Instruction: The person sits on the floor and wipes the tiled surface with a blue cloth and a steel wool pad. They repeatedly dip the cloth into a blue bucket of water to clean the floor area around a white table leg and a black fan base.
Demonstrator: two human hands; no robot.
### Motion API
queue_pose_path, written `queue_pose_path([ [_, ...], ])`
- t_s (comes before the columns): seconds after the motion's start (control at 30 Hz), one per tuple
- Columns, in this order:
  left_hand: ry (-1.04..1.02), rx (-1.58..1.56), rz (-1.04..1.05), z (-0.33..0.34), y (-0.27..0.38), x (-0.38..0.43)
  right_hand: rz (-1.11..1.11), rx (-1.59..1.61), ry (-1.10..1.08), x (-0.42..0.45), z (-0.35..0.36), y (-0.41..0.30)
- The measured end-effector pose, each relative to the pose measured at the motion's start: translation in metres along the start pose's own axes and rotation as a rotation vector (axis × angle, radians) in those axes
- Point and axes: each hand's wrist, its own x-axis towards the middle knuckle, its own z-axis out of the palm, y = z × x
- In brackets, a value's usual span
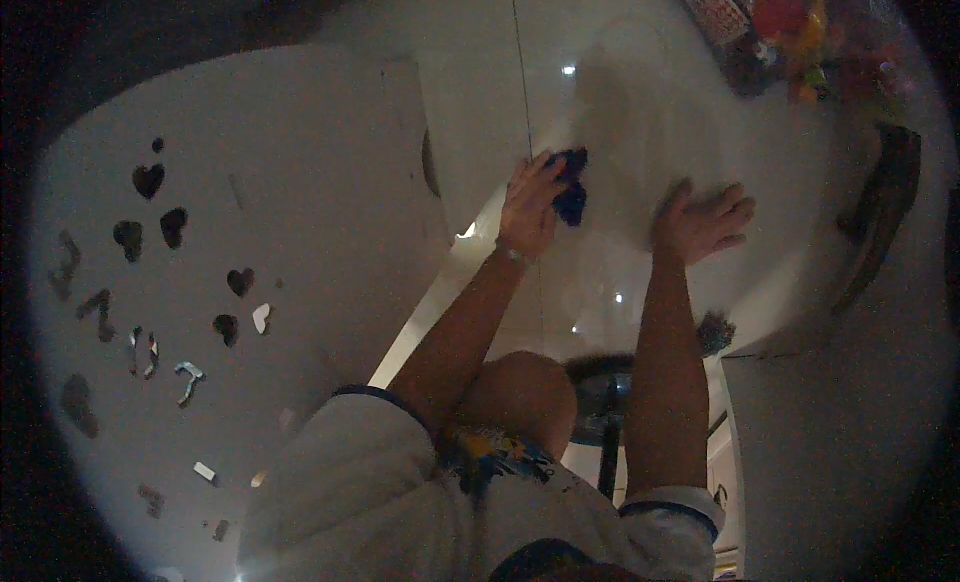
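My left hand (531, 207) rests over a dark blue cloth (574, 188) on a pale tiled floor (592, 267), its fingers lying on the cloth's left edge. Part of the cloth shows to the right of the fingers. My right hand (701, 218) is spread apart to the right, with nothing in it; whether it touches the floor cannot be told. A bracelet circles my left wrist. A bare knee shows below, between my arms.
A pale panel with dark and shiny heart and number shapes (240, 282) stands at the left. Colourful items (780, 15) are piled at the upper right. A dark curved object (885, 199) lies at the right, and a dark bristly thing (716, 333) is beside my right forearm.
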Motion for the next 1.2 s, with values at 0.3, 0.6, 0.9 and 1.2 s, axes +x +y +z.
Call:
queue_pose_path([
  [0.3, 0.794, 0.217, -0.515, -0.046, -0.043, 0.145, -0.084, -0.066, 0.145, 0.057, -0.017, 0.019],
  [0.6, 0.556, 0.435, -0.632, -0.127, -0.138, 0.241, -0.069, -0.086, 0.142, 0.017, -0.027, 0.021],
  [0.9, 0.378, 0.612, -0.602, -0.151, -0.154, 0.262, -0.061, -0.112, 0.149, 0.011, -0.027, 0.023],
  [1.2, -0.396, 0.920, -0.693, 0.030, -0.025, 0.133, -0.032, -0.082, 0.127, -0.012, -0.025, 0.012],
])
